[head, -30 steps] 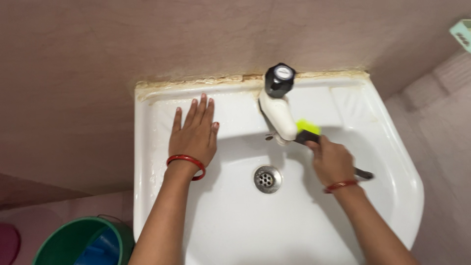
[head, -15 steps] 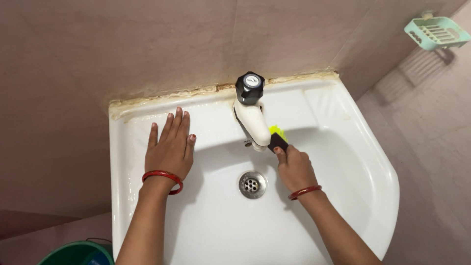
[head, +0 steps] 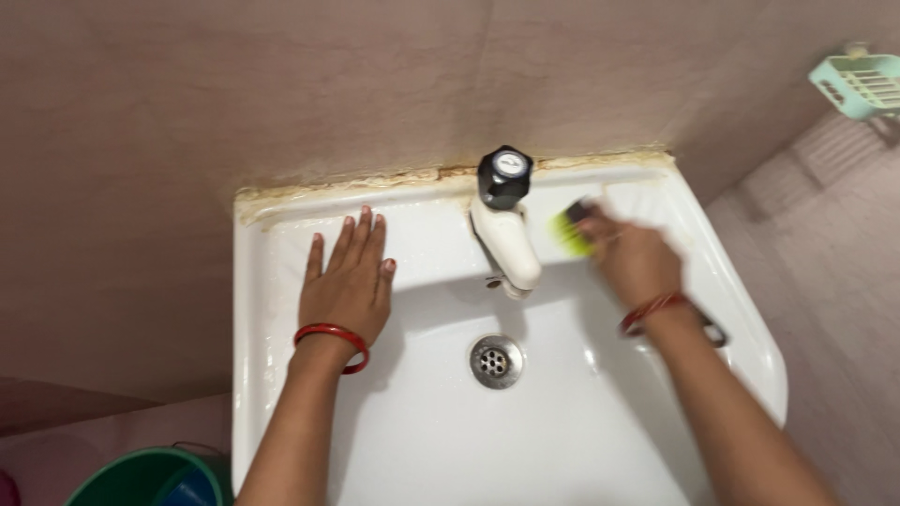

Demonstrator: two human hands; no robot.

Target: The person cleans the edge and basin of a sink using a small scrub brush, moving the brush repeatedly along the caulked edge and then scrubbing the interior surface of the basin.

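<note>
In the head view, the left hand [head: 345,286] is lying flat and fully open on the left shelf of the white sink [head: 281,375], fingers spread toward the wall, holding nothing. It is wearing a red bangle at the wrist. The right hand [head: 633,258] is closed around a brush with yellow-green bristles [head: 568,228]; its dark handle is sticking out behind the wrist. The picture is blurred here, so how tightly the fingers are closing I cannot tell exactly. The bristles are pressing on the right back shelf of the sink, just beside the white tap [head: 506,239] with its black knob [head: 504,176].

Along the back rim, a brownish dirty line [head: 375,183] is running where the sink is meeting the wall. The drain [head: 496,361] is sitting in the middle of the bowl. A green bucket [head: 150,478] is standing low on the left, and a pale green soap rack [head: 858,84] is hanging on the right wall.

To scrub well, I judge that short firm strokes into the corner beside the tap are helping, while the flat hand is steadying the body.
</note>
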